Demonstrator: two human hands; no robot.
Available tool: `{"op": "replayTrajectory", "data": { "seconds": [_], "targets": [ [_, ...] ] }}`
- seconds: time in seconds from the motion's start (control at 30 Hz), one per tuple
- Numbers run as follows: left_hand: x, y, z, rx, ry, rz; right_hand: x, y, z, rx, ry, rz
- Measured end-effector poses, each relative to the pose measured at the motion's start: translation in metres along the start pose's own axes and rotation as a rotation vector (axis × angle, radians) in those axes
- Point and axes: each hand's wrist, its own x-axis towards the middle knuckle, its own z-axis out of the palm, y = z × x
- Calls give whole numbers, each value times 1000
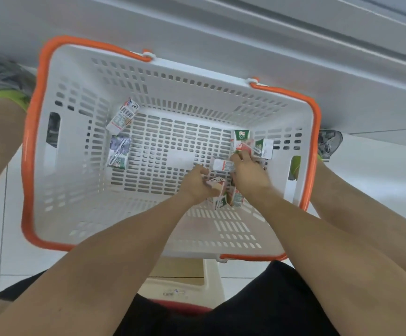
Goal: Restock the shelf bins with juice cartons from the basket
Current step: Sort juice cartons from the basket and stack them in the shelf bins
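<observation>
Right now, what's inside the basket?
The basket holds juice cartons: two on the left, more on the right. Both hands, left and right, grip cartons and cover others, so the count is unclear.

One view only, from a head-worn wide-angle camera. It looks almost straight down from above into the basket (51, 146), which fills the middle of the frame at close range. Both forearms enter from the lower edge and reach away from the lens. Straight lines bow toward the frame edges. The floor (0, 238) shows round the basket, with a shelf (294, 44) across the top.
</observation>
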Motion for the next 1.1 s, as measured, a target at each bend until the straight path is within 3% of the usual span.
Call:
{"op": "replayTrajectory", "data": {
  "seconds": [0.17,0.37,0.43,0.63,0.77,0.87,1.0,1.1],
  "targets": [
    [-18,-3,-55,-255,-89,-244,-13,-5,-30,146,-21,8],
    [-72,30,-114,-489,-227,-230,-37,-16,-115,279,-150,78],
    [-88,51,-131,-621,-242,-173,-52,-14,-147,387,-187,71],
    [-169,151,-169,-765,-328,193,-99,-8,-253,1017,-114,31],
    [-225,201,-194,-650,-333,376,-138,-17,-306,1392,-182,-114],
    [-250,224,-203,-583,-333,417,-158,-22,-320,1614,-304,-219],
    [-258,240,-208,-558,-317,389,-167,-21,-328,1654,-421,-412],
    [-253,245,-211,-570,-371,382,-165,-21,-334,1616,-376,-523]
  ]
}}
